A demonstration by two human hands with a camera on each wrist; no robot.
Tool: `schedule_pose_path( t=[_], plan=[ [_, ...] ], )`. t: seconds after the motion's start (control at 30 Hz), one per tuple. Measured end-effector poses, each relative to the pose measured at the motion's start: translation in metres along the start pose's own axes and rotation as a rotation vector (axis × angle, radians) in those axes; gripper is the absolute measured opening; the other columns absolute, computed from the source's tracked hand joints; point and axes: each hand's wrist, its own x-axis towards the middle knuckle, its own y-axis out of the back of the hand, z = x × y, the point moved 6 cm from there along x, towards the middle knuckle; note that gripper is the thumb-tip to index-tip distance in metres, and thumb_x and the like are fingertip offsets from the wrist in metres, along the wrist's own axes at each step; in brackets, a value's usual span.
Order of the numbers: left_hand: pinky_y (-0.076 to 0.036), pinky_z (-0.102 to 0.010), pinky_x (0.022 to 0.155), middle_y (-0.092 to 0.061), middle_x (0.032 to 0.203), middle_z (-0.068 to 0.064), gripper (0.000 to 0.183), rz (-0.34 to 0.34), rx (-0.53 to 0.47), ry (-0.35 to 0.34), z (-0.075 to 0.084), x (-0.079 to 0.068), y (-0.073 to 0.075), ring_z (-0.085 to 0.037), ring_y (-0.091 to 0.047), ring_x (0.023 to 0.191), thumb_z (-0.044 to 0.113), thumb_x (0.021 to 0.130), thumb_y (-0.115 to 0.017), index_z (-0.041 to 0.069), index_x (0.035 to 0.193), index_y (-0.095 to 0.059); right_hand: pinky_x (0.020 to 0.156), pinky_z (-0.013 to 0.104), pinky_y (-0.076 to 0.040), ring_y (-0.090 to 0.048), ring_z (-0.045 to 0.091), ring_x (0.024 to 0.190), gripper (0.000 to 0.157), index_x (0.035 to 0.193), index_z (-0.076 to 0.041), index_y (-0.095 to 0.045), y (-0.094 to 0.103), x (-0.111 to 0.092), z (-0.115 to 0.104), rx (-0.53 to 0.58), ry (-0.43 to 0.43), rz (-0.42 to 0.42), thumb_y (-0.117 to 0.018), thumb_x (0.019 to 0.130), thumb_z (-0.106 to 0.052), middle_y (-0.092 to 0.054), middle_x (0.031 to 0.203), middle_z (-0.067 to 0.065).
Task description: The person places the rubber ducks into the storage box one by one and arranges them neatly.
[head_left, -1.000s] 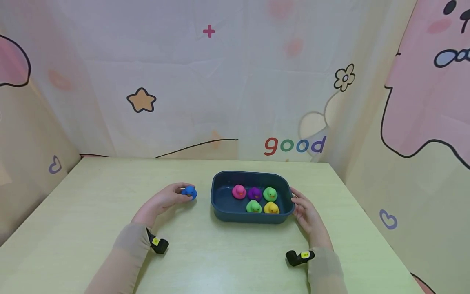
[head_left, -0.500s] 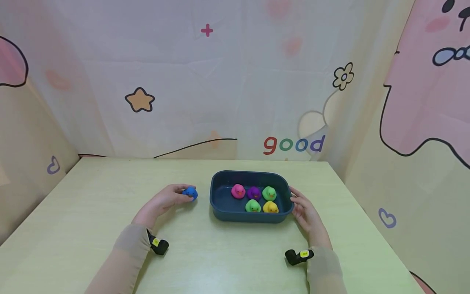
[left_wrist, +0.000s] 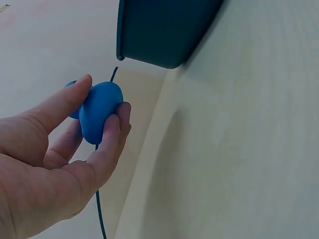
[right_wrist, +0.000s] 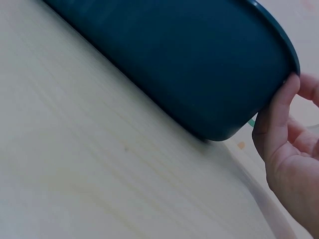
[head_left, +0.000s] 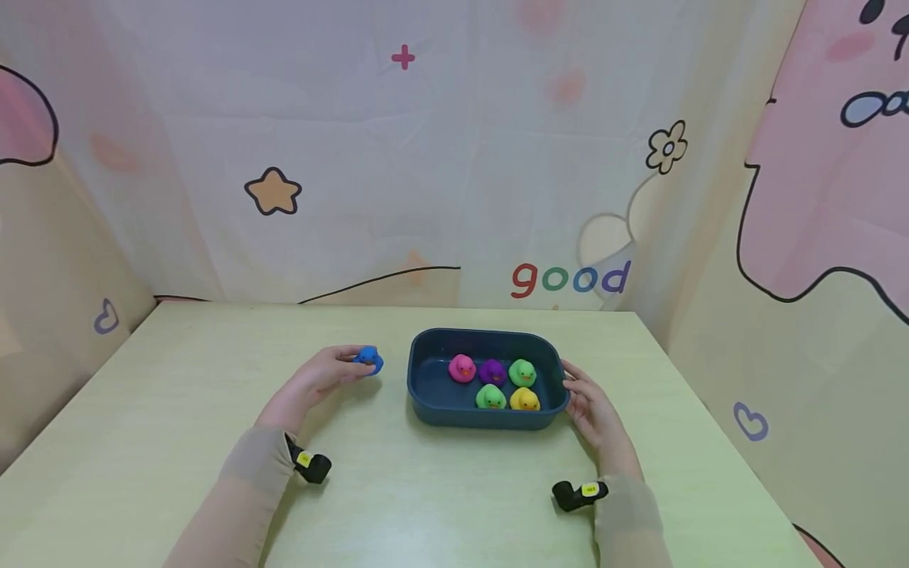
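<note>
My left hand point(head_left: 325, 372) pinches a small blue toy duck point(head_left: 369, 360) between thumb and fingers, left of a dark teal tray point(head_left: 483, 418). In the left wrist view the duck point(left_wrist: 102, 109) is raised above the table, with its shadow below. Against the tray's right end rests my right hand point(head_left: 595, 412); in the right wrist view its thumb point(right_wrist: 284, 99) touches the outer wall just under the rim. Inside the tray sit a pink duck point(head_left: 462, 368), a purple duck point(head_left: 493, 372), two green ducks point(head_left: 522, 373) and a yellow duck point(head_left: 525, 400).
The tray stands on a pale wood-grain table point(head_left: 426, 497). A printed cloth backdrop point(head_left: 440, 181) rises at the table's far edge and along both sides. Each wrist carries a small black camera point(head_left: 312, 467).
My left hand has risen slightly with the blue duck, and the duck's shadow now lies apart below it. The right hand and the tray stay in place.
</note>
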Motion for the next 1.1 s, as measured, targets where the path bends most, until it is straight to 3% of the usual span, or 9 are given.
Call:
schedule_pose_path(
  t=[0.1, 0.27, 0.53, 0.83, 1.1],
  plan=[
    [-0.043, -0.033, 0.108, -0.048, 0.142, -0.029, 0.057, 0.008, -0.002, -0.007, 0.008, 0.004, -0.003, -0.010, -0.062, 0.110, 0.007, 0.096, -0.061, -0.009, 0.145, -0.037, 0.074, 0.014, -0.054, -0.063, 0.005, 0.076, 0.028, 0.118, -0.021, -0.058, 0.001, 0.000, 0.000, 0.001, 0.002, -0.006, -0.043, 0.102, -0.003, -0.064, 0.105, -0.002],
    [-0.041, -0.035, 0.110, -0.048, 0.143, -0.027, 0.058, 0.028, -0.008, -0.021, 0.022, 0.011, -0.014, -0.019, -0.059, 0.120, 0.009, 0.096, -0.062, -0.006, 0.146, -0.038, 0.074, 0.014, -0.054, -0.063, 0.006, 0.075, 0.028, 0.117, -0.021, -0.058, 0.001, 0.000, 0.001, -0.007, 0.009, -0.011, -0.043, 0.101, -0.003, -0.065, 0.103, -0.002],
    [-0.044, -0.036, 0.106, -0.050, 0.138, -0.028, 0.054, 0.010, -0.034, -0.055, 0.045, 0.023, -0.051, -0.019, -0.062, 0.113, 0.004, 0.094, -0.063, -0.008, 0.142, -0.042, 0.074, 0.013, -0.054, -0.063, 0.005, 0.076, 0.028, 0.120, -0.021, -0.055, 0.002, -0.001, 0.000, -0.014, 0.005, 0.002, -0.043, 0.101, -0.004, -0.065, 0.104, -0.003],
    [-0.046, -0.038, 0.104, -0.053, 0.130, -0.025, 0.052, -0.003, 0.021, -0.031, 0.052, 0.032, -0.088, -0.028, -0.063, 0.113, 0.005, 0.091, -0.067, -0.006, 0.138, -0.048, 0.073, 0.014, -0.054, -0.064, 0.006, 0.075, 0.028, 0.119, -0.020, -0.057, 0.001, -0.001, 0.000, 0.007, 0.007, -0.009, -0.042, 0.102, -0.003, -0.064, 0.103, -0.002],
    [-0.041, -0.046, 0.107, -0.064, 0.118, -0.015, 0.041, -0.035, 0.200, -0.085, 0.051, 0.033, -0.116, -0.028, -0.057, 0.111, 0.013, 0.086, -0.074, 0.000, 0.124, -0.064, 0.073, 0.014, -0.054, -0.064, 0.006, 0.074, 0.028, 0.123, -0.018, -0.054, 0.000, -0.001, 0.000, -0.006, 0.011, 0.000, -0.043, 0.102, -0.004, -0.065, 0.103, -0.002]
  ],
)
